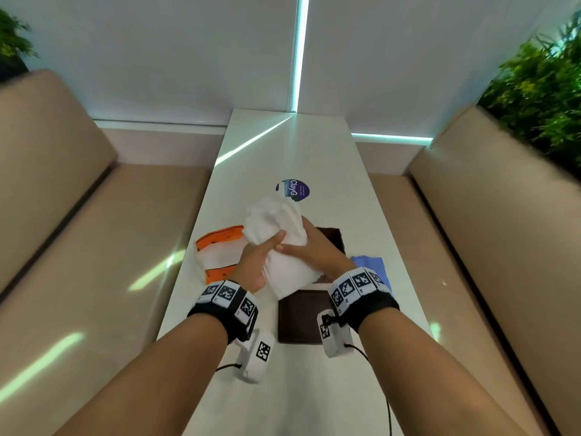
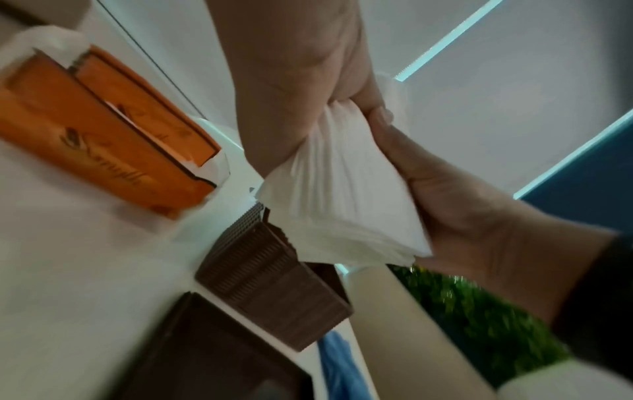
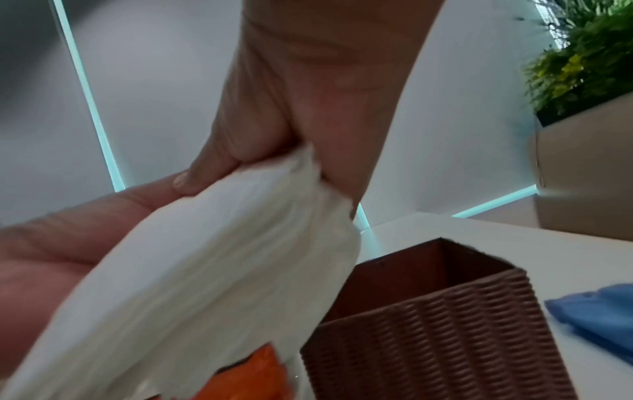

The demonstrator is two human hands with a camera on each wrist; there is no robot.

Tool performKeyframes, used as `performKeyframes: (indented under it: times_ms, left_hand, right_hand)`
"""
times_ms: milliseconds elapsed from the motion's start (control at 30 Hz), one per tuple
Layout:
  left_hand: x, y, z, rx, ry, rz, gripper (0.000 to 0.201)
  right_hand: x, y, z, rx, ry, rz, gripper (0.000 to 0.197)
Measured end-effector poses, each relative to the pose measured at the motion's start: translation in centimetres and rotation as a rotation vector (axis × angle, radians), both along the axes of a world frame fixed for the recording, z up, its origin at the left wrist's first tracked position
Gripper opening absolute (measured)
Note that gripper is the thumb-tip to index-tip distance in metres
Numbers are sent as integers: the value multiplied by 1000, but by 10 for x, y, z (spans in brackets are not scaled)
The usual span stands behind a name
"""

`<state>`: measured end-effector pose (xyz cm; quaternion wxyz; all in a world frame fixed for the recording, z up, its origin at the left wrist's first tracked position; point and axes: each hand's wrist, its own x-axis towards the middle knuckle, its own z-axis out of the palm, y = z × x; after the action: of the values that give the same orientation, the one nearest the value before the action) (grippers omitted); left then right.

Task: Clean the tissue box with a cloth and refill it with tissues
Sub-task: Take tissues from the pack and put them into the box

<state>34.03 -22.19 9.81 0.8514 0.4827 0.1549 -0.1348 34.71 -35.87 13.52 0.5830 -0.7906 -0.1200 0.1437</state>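
Tissues [image 1: 284, 243], a white stack, were held above the open brown tissue box [image 3: 435, 319] on the worktop [image 1: 314, 152]; left hand [image 1: 254, 262] and right hand [image 1: 311, 250] both curled round it.

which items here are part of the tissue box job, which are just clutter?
In the job:
- stack of tissues, held by left hand and right hand
- brown tissue box, open and empty
- box lid, flat on table
- blue cloth
- orange tissue wrapper, opened

Lying about:
- round sticker
- plants
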Motion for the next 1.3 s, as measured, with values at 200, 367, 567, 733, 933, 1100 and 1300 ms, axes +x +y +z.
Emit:
performKeyframes:
  times_ms: [200,367,567,733,933,1100,1300]
  left_hand:
    - [-3,3,-11,72,-173,-21,62]
    - [-3,6,-15,253,-225,-57,56]
    - [-1,2,-21,279,-151,-55,55]
    - [-1,1,-20,170,-135,-115,54]
    - [-10,3,-24,-45,-46,-184,30]
    - [-15,5,-22,-165,-6,-206,29]
    - [-21,4,-20,-347,-6,-182,71]
  right_hand:
    - [5,-13,-1,-149,-155,-49,88]
    - [19,-12,15,-454,-198,46,61]
    - [34,-9,23,-714,-93,95,77]
    - [29,-7,26,-941,-244,74,68]
    - [15,1,17,-986,-576,81,56]
    - [10,-4,14,-464,-171,6,60]
    - [16,-4,13,-365,-63,-50,44]
